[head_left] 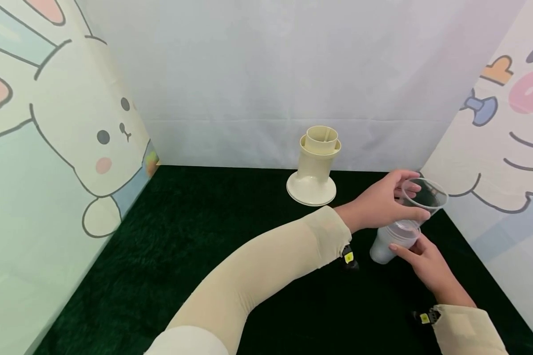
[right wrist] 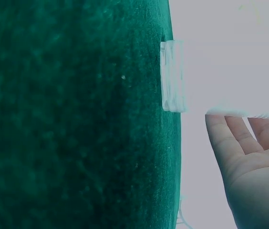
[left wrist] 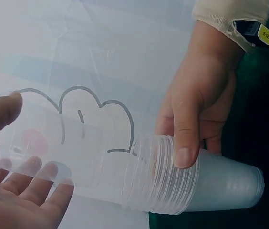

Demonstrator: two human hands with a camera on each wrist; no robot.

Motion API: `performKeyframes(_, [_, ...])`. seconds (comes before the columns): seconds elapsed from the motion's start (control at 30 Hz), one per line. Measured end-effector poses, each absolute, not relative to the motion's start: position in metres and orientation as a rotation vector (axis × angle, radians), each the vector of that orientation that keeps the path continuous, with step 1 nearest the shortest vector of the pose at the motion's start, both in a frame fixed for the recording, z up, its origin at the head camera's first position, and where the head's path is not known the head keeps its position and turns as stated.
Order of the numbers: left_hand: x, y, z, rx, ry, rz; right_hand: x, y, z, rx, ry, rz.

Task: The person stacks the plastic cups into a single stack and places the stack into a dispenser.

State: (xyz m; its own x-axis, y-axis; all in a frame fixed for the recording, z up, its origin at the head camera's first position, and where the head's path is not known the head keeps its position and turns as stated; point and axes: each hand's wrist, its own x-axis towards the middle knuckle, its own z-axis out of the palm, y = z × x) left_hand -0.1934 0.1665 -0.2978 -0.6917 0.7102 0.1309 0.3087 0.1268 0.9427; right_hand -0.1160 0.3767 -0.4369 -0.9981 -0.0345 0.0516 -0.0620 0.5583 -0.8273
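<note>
In the head view my left hand [head_left: 384, 202] holds a clear plastic cup [head_left: 434, 195] near its rim, thumb on one side and fingers on the other. The cup's lower end is inside the top of a stack of nested clear plastic cups [head_left: 393, 241]. My right hand [head_left: 428, 268] grips that stack, which leans over the table. The left wrist view shows the right hand's thumb [left wrist: 184, 148] across the stacked rims. In the right wrist view the right hand [right wrist: 258, 167] touches the stack, mostly washed out by glare; a ridged end [right wrist: 173, 76] shows.
A cream plastic stand [head_left: 313, 170] with a round base and a tube-like top stands at the back of the dark green cloth-covered table [head_left: 169, 256]. Pale walls with cartoon animals [head_left: 111, 148] enclose it on the left, back and right.
</note>
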Motion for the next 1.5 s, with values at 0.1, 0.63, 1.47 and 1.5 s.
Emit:
performKeyframes(0.1, [-0.193,0.169,-0.299,0.987,2.073,1.580,-0.116,0.378,-0.437,0.086,-2.750,1.464])
performKeyframes(0.63, [-0.193,0.170,-0.332,0.906,2.047,1.624,-0.111,0.377,-0.436,0.083,-2.739,1.461])
performKeyframes(1.47, [-0.196,0.169,-0.381,0.809,2.074,1.527,-0.114,0.374,-0.436,0.194,-2.689,1.472])
performKeyframes(1.5, [-0.196,0.169,-0.382,0.807,2.074,1.519,-0.114,0.375,-0.436,0.187,-2.694,1.463])
